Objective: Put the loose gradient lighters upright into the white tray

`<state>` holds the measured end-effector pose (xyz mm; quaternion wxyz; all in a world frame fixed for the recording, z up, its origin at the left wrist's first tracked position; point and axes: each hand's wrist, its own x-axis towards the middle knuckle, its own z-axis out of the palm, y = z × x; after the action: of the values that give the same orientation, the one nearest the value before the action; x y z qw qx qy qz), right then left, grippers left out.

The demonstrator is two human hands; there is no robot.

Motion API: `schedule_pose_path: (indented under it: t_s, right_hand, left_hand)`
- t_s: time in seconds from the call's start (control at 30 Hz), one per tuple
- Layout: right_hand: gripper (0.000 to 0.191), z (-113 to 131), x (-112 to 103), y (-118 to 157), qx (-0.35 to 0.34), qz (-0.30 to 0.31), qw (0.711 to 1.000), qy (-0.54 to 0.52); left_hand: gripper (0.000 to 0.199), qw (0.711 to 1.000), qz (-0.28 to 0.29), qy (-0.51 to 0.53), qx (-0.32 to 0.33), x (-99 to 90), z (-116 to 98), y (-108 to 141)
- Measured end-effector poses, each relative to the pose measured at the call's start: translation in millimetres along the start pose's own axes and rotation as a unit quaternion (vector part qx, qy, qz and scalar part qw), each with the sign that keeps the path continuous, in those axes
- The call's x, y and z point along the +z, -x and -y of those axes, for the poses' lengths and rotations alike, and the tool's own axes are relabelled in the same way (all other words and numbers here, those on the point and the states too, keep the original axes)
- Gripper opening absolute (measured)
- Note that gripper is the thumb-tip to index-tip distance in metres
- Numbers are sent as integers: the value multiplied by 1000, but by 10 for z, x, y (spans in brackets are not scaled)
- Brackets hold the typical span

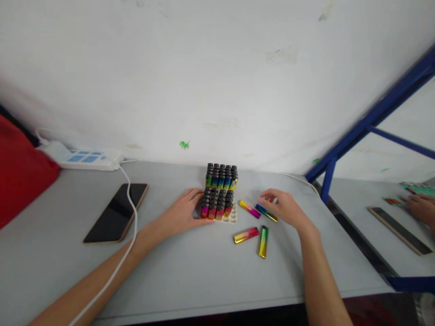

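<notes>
Black-topped lighters (pixel 217 203) in several colours stand upright in rows in a white tray (pixel 232 218), whose front right part shows bare slots. Behind them is another block of upright lighters (pixel 222 176). My left hand (pixel 190 209) rests at the left side of the tray, fingers spread around its edge. To the right, my right hand (pixel 277 203) hovers with bent fingers apart, by a blue and yellow lighter (pixel 267 213) lying on the table. Also lying loose are a yellow and purple lighter (pixel 249 209), a red and yellow one (pixel 246 235) and a green and yellow one (pixel 263 242).
A phone (pixel 116 213) lies at left, with a white cable (pixel 134 226) crossing it and my left forearm. Behind are a power strip (pixel 90 159) and a red bag (pixel 23 172). A blue metal frame (pixel 360 129) stands at right, with another person's hand (pixel 421 206) beyond it.
</notes>
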<state>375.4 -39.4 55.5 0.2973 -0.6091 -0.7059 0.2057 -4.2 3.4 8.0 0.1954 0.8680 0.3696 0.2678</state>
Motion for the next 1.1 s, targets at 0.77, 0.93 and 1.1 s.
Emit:
schedule_pose_path:
  t_s: [0.77, 0.93, 1.1]
  right_hand:
    - [64, 425, 647, -356, 37, -84, 975, -200]
    - [53, 424, 772, -203, 48, -115, 975, -183]
    - [48, 461, 786, -184, 46, -110, 970, -212]
  left_hand:
    - [67, 1000, 2, 22, 1, -16, 36, 30]
    - [68, 1000, -4, 26, -5, -13, 26, 30]
    - [67, 1000, -3, 14, 4, -27, 16, 38]
